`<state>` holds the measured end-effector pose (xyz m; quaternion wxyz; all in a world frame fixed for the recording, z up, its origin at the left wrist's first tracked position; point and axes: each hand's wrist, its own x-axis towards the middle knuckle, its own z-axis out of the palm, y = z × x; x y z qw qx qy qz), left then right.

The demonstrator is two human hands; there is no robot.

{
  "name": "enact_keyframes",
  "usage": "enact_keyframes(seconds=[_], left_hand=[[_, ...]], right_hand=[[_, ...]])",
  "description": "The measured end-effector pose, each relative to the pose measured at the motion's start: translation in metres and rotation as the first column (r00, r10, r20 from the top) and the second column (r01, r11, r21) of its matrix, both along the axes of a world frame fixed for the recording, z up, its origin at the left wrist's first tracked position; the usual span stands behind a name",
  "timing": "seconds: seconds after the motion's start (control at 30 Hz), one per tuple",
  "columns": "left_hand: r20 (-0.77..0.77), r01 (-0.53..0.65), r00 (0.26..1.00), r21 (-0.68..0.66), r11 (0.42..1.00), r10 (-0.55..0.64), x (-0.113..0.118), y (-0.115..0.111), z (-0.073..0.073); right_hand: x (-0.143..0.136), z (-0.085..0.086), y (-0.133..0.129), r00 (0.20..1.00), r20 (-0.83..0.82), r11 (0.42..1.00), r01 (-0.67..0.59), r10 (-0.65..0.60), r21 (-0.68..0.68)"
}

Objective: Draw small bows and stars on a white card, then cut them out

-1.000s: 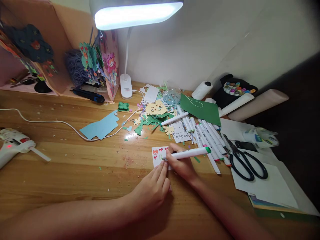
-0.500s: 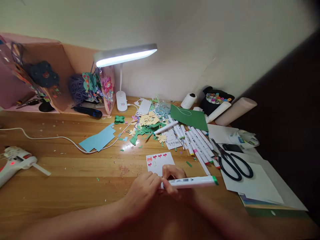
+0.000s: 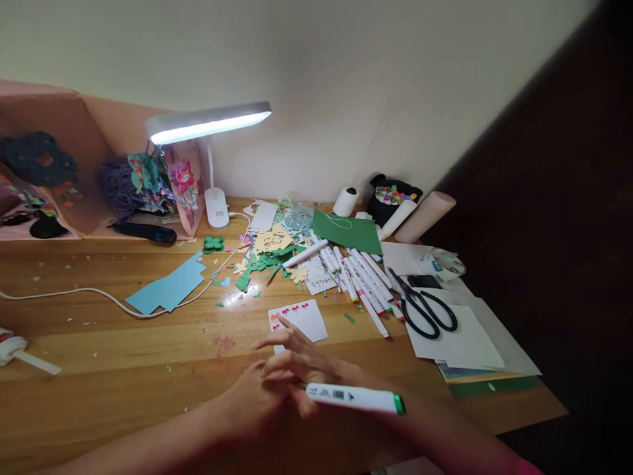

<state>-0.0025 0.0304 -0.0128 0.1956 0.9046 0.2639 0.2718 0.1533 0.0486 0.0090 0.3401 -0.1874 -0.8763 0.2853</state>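
Note:
A white marker (image 3: 353, 396) with a green right end lies across my right hand (image 3: 309, 359), tilted slightly down to the right. My right thumb is against its left end, while the other fingers reach out loosely to the left. My left hand (image 3: 252, 399) is closed and meets the right one at the marker's left end; its fingertips are hidden. Just beyond both hands is a white card (image 3: 311, 320) with small red bows and an orange-red face drawn on it, partly covered by my right fingers.
Several markers (image 3: 368, 280) lie beside paper scraps (image 3: 271, 241). Black-handled scissors (image 3: 428, 313) rest on white paper (image 3: 469, 343) at the right. A lit lamp (image 3: 212, 125) stands behind, near a pink box (image 3: 93, 125). Blue paper (image 3: 168, 287) and a glue gun (image 3: 12, 349) are at the left.
The view has swung right, so things appear farther left. My right fingers have stretched out from their curl, over the left hand. The marker is lower in view.

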Motion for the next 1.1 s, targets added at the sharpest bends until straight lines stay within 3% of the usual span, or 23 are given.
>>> enact_keyframes(seconds=[0.1,0.2,0.23,0.3,0.37,0.4,0.43,0.5,0.6,0.73,0.97,1.1], left_hand=[[0.079,-0.015,0.997,-0.144,0.989,0.027,0.000,0.000,0.003],[0.101,-0.118,0.983,-0.290,0.950,0.153,0.000,0.000,0.005],[0.101,-0.120,0.982,-0.310,0.943,0.158,-0.001,0.000,0.006],[0.118,-0.081,0.985,-0.311,0.947,0.123,-0.003,-0.001,0.009],[0.119,-0.039,0.990,-0.293,0.955,0.077,-0.004,-0.002,0.012],[0.110,-0.029,0.992,-0.290,0.957,0.063,-0.004,-0.003,0.013],[0.098,-0.026,0.994,-0.290,0.957,0.057,-0.004,-0.003,0.014],[0.075,-0.036,0.995,-0.294,0.955,0.060,-0.004,-0.003,0.016],[0.060,-0.037,0.997,-0.262,0.964,0.055,-0.002,-0.004,0.017],[0.040,0.055,0.998,-0.135,0.989,-0.050,-0.001,-0.007,0.019],[-0.003,0.095,0.995,-0.037,0.995,-0.095,0.002,-0.008,0.021],[-0.017,0.105,0.994,-0.033,0.994,-0.106,0.003,-0.007,0.020]], right_hand=[[-0.002,0.009,0.002,0.967,-0.138,0.967,0.190,-0.214,-0.173],[0.024,0.022,0.017,0.867,-0.154,0.832,0.383,-0.473,-0.401],[0.039,0.026,0.025,0.768,-0.109,0.719,0.525,-0.631,-0.456],[0.074,0.030,0.039,0.540,0.093,0.462,0.785,-0.836,-0.413],[0.106,0.027,0.048,0.364,0.265,0.311,0.924,-0.893,-0.221],[0.118,0.024,0.050,0.304,0.327,0.281,0.953,-0.895,-0.115],[0.127,0.020,0.051,0.260,0.376,0.273,0.962,-0.889,-0.019],[0.135,0.013,0.048,0.222,0.428,0.266,0.963,-0.876,0.046],[0.136,0.009,0.042,0.210,0.499,0.318,0.938,-0.841,0.141],[0.146,0.013,0.036,0.115,0.591,0.384,0.853,-0.799,0.353],[0.157,0.015,0.017,-0.070,0.645,0.290,0.853,-0.761,0.433],[0.154,0.013,0.013,-0.087,0.663,0.302,0.841,-0.744,0.450]])
